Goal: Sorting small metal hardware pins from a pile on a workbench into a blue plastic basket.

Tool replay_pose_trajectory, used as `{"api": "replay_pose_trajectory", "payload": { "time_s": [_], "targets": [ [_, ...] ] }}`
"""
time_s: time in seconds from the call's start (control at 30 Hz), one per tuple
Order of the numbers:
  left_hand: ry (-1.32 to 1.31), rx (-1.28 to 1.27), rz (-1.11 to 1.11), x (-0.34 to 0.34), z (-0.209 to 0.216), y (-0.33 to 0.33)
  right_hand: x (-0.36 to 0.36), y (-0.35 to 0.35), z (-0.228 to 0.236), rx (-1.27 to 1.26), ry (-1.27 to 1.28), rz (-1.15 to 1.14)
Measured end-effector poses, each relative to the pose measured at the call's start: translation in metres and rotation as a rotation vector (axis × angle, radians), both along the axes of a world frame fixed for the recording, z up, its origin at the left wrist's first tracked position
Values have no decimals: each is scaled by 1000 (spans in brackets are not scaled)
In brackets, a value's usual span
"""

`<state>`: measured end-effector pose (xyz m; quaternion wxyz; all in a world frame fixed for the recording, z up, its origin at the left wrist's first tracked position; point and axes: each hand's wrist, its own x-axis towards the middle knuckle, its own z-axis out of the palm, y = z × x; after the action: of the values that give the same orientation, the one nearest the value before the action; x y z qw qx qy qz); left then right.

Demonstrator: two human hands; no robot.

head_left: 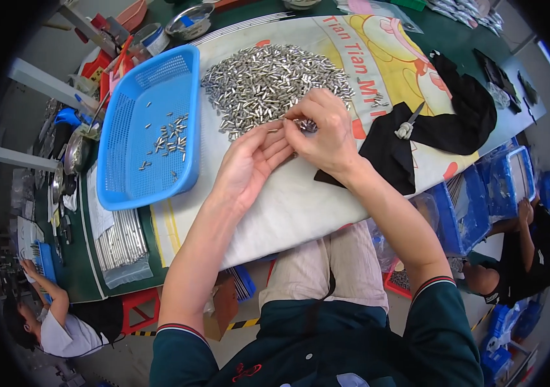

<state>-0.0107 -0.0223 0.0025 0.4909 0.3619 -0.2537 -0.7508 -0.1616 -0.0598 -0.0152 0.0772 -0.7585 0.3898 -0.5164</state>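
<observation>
Far left, we have a co-worker in a white shirt point(71, 332), arm reaching to the green table point(84, 274). Next, a bundle of metal rods point(120, 240) in clear plastic, lying on the table just below the basket. Blue basket point(136, 135), perforated, part on the cloth; we see a small scatter of silver pins point(173, 137) on its floor. Then the printed cloth point(288, 206), with the big pin pile point(262, 80) spread on it, right of the basket and just beyond the hands. We log the left hand point(249, 158) palm up, loosely cupped, fingers half curled, thumb and fingertips meeting the other hand; whether it holds a pin we can't tell. Right hand point(323, 129): narrow pinch, thumb and index nearly closed at the left fingertips, other fingers curled over. We see silver under those fingers, but can't tell if it's gripped or pile behind. Right of that, black fabric point(384, 145) on the cloth, a small blade with a wrapped handle point(406, 130) on top. Far right, blue bins point(462, 216) and a seated co-worker in black point(536, 248).
</observation>
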Motion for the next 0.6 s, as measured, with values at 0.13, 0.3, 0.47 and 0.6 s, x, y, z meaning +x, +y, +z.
{"api": "replay_pose_trajectory", "payload": {
  "time_s": [0.13,0.3,0.47,0.6],
  "targets": [
    [-4,10,-9,2,2,-1,-34,-13,1,30,134,-562],
    [132,43,-37,1,2,-2,-43,-18,4,-18,73,-724],
    [385,143,-79,1,6,-4,-10,-5,5,-131,-2,66],
    [366,119,-108,5,8,-3,-2,1,4,-87,99,227]
  ]
}}
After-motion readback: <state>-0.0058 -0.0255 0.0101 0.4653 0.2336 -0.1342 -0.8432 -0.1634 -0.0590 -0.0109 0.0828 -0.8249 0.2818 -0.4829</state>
